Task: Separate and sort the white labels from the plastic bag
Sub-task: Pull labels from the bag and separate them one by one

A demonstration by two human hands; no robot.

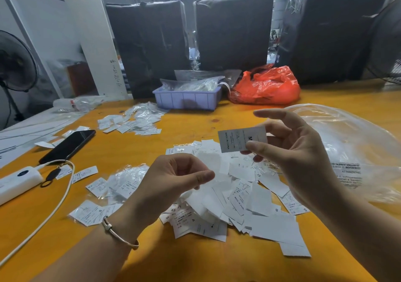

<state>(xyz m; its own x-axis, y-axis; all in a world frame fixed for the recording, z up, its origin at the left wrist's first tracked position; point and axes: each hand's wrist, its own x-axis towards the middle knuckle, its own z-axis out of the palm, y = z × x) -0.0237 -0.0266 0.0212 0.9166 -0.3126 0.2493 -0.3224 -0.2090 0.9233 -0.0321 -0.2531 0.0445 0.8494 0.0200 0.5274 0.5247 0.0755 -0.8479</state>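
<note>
I see the right hand (pixel 290 151) pinching one white label (pixel 242 139) between thumb and fingers, print turned up, probably to read its size. The left hand (pixel 173 179) hovers over the loose pile (pixel 234 197), fingers curled, holding nothing I can make out. At three o'clock lies the clear plastic bag (pixel 351 149), apparently emptied; at twelve, a lilac tray (pixel 186 99) holds bagged packets.

Dim, even daylight; soft shadows, wide-angle bending at edges, slight blur.

White labels (pixel 243 203) w/ black print; orange table (pixel 195 260); red bag (pixel 267 86); lilac bin (pixel 186 100).
</note>
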